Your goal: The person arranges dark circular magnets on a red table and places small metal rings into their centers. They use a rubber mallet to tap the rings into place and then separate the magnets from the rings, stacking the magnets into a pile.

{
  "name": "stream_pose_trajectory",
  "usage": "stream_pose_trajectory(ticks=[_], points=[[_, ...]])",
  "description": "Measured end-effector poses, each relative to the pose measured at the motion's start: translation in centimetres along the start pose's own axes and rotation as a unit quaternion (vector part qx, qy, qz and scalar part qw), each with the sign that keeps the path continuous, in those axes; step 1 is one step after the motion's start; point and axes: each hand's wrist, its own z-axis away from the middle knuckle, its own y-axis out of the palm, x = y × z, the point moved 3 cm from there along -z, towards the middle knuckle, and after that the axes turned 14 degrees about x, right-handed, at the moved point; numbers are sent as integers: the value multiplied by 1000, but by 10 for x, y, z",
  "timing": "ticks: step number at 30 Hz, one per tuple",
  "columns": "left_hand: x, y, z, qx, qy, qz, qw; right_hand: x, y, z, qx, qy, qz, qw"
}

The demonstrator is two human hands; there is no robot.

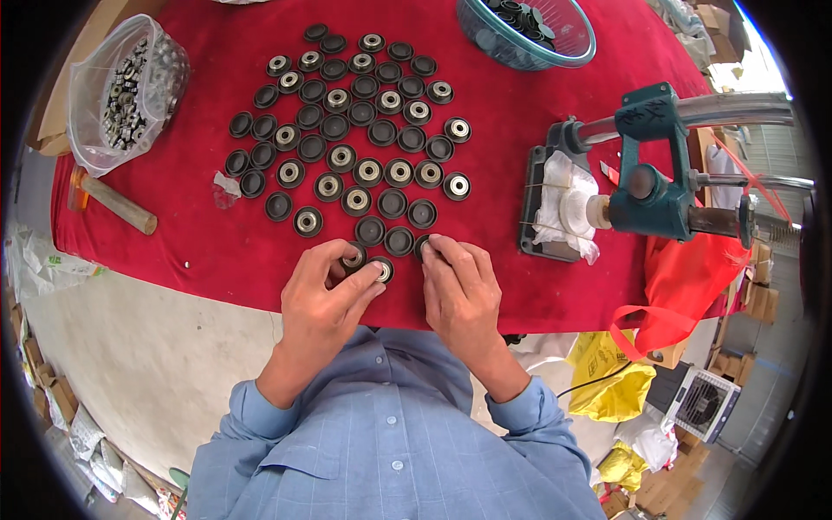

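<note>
At the table's near edge my left hand [325, 290] has its thumb and fingers closed on a black round cap with a metal bearing [384, 274] in its middle. A similar capped bearing [352, 257] lies partly hidden under its fingers. Just to the right, my right hand [464, 282] pinches the side of another black cap [420, 246], mostly covered by the fingertips. Beyond both hands spread many black caps; some hold a shiny bearing [308, 221], others, like the hollow cap [399, 241], have none.
A red cloth [217, 269] covers the table. Far left stand a clear tub of bearings [87, 143] and a wooden-handled hammer [121, 204]. A teal basket [568, 61] of black caps sits at the far right, behind a green hand press [646, 182]. A red bag [693, 277] hangs at the right edge.
</note>
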Motion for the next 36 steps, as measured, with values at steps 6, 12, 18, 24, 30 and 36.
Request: stream_pose_trajectory(ticks=[6,12,18,24,30,36], points=[[0,-1,-1,17,-2,-5,1000,-5,0,-12,-14,-6,-7,1000],[0,3,-11,3,4,-18,1000,-13,7,-18,-36,11,-6,999],[8,9,-20,-31,4,-26,999,-14,7,-18,-49,14,-23,998],[14,-18,-13,-85,-1,11,996,-16,5,-17,-59,33,-83,994],[141,-150,30,-281,-300,-245,878,-21,5,-14,-83,61,-138,985],[284,-235,57,-312,-443,-284,791,-9,3,-15,-74,-14,-30,997]])
